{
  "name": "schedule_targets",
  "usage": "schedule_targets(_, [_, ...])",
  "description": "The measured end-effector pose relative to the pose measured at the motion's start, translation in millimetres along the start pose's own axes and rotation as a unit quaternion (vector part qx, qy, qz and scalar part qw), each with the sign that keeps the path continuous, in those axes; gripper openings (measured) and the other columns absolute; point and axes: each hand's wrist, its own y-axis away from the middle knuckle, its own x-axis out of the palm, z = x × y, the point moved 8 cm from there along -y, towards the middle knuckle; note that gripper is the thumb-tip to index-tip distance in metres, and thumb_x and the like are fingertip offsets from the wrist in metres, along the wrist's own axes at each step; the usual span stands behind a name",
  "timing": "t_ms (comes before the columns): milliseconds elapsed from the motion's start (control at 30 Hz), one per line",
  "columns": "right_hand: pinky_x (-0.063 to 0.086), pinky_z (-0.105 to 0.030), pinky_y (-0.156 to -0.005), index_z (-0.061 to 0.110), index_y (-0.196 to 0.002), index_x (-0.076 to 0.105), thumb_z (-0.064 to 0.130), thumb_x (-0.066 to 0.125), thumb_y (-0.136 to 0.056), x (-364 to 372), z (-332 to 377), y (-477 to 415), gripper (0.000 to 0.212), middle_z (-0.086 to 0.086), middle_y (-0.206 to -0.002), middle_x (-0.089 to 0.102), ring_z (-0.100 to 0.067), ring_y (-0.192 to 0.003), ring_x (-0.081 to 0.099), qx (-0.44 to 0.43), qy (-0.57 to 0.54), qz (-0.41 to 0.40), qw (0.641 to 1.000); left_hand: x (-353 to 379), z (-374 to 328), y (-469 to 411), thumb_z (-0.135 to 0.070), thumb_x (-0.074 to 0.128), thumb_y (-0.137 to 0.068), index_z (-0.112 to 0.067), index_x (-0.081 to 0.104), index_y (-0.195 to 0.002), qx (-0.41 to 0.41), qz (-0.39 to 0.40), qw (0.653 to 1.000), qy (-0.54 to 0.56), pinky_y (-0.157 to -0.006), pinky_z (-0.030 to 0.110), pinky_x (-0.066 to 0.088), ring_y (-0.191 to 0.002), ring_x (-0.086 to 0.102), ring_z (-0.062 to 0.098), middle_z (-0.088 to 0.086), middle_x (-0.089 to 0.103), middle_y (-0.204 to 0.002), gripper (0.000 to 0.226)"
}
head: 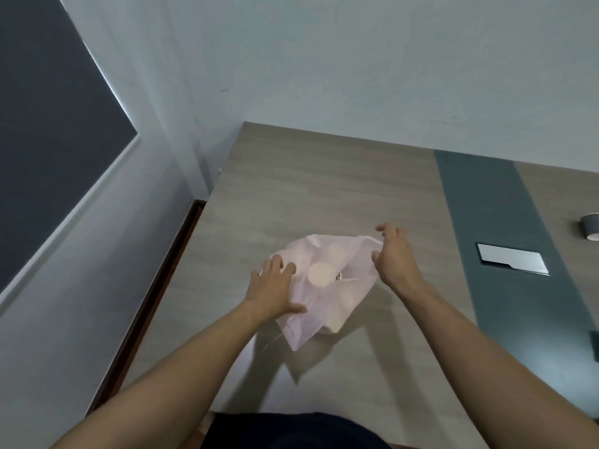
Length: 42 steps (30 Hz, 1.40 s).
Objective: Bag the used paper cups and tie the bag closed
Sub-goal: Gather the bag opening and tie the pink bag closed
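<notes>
To the left of our left fingers the table (291, 196) ends in a straight edge, with a dark strip and the pale wall (97, 286) just past it, so little room lies on that side. Our left hand (272, 293) rests spread on the thin pink bag (324, 296), fingers (275, 264) apart on its left side and the thumb pressed on the film nearer us. Between our two sets of fingers the bag sits slack on the wood, and through it we see the round pale shapes of the paper cups (321, 275) inside. Bare tabletop runs beyond the fingertips to the far wall and also toward us. Our right hand (393, 257) holds the bag's upper right corner, thumb and curled fingers pinched on the film, the index finger lifted off it. To the right of those fingers lie a dark green band, a flat metal plate (512, 257) and a grey roll of tape (591, 226) at the frame's edge. We can read no writing anywhere.
</notes>
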Motion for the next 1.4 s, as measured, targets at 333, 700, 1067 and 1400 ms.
schedule_targets(333, [0.045,-0.05,-0.111,0.002,-0.155,0.032,0.055,0.078,-0.089,39.5,-70.8,5.0,0.096,-0.022,-0.153,0.037,-0.042,-0.141,0.045,0.208,0.027,0.04,0.977,10.9,21.4,-14.7,-0.011,0.053,-0.104,-0.015,0.072,-0.109,-0.04,-0.023,0.973,0.228,-0.083,0.043,0.059,-0.102,0.072,0.041,0.016,0.078,-0.112,0.02])
schedule_targets(700, [0.049,-0.034,-0.072,-0.001,-0.108,0.078,0.017,0.059,-0.101,79.8,-73.4,-12.9,0.027,-0.022,-0.111,0.079,-0.041,-0.106,0.075,0.207,0.017,0.187,0.96,3.3,28.7,1.3,0.012,0.049,-0.09,-0.052,0.033,-0.149,0.061,0.176,0.94,0.286,-0.074,0.053,0.064,-0.085,0.058,0.036,0.027,0.061,-0.109,0.089])
schedule_targets(1067, [0.044,-0.033,-0.082,0.002,-0.117,0.069,0.005,0.047,-0.103,43.5,-16.8,-43.6,0.025,-0.022,-0.124,0.073,-0.041,-0.116,0.066,0.136,-0.07,0.06,0.986,-17.7,35.3,-0.4,-0.037,0.045,-0.099,-0.008,0.07,-0.123,-0.041,0.143,0.985,0.085,-0.058,0.032,0.062,-0.07,0.081,0.032,0.016,0.08,-0.102,0.045])
schedule_targets(1400, [0.047,-0.041,-0.081,-0.001,-0.109,0.07,0.023,0.042,-0.112,41.3,-0.8,-41.6,0.037,-0.027,-0.112,0.075,-0.046,-0.105,0.067,0.053,-0.004,0.048,0.997,-27.7,103.9,-3.3,-0.079,0.062,-0.095,-0.018,0.072,-0.129,-0.222,0.087,0.967,-0.085,-0.076,0.03,0.053,-0.11,0.076,0.02,0.001,0.075,-0.122,0.07])
